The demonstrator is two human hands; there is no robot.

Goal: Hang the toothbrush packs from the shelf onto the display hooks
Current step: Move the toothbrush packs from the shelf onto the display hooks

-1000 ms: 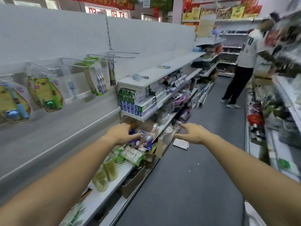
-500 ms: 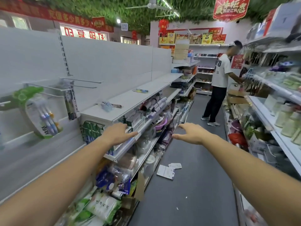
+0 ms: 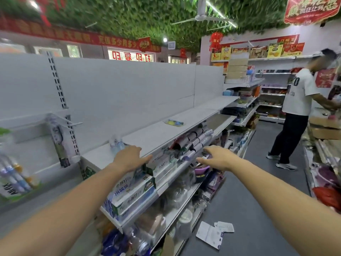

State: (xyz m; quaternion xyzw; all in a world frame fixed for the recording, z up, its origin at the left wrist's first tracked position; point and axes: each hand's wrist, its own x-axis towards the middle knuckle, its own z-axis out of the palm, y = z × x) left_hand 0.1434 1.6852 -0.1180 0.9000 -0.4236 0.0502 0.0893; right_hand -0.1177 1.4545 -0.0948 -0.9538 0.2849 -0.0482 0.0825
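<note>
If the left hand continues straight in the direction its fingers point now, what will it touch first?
The left hand points forward and a little right along the top shelf. Nothing lies directly ahead until the flat toothbrush pack farther along, probably the first contact, though depth is unclear. The clear pack sits just left of the knuckles.

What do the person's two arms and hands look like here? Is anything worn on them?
Both forearms are bare for all that the view shows; no sleeve enters the picture. The left hand and the right hand wear no glove, and no watch, bracelet or ring is visible on them. The fingers are uncovered. Motion blur hides finer details such as nails.
</note>
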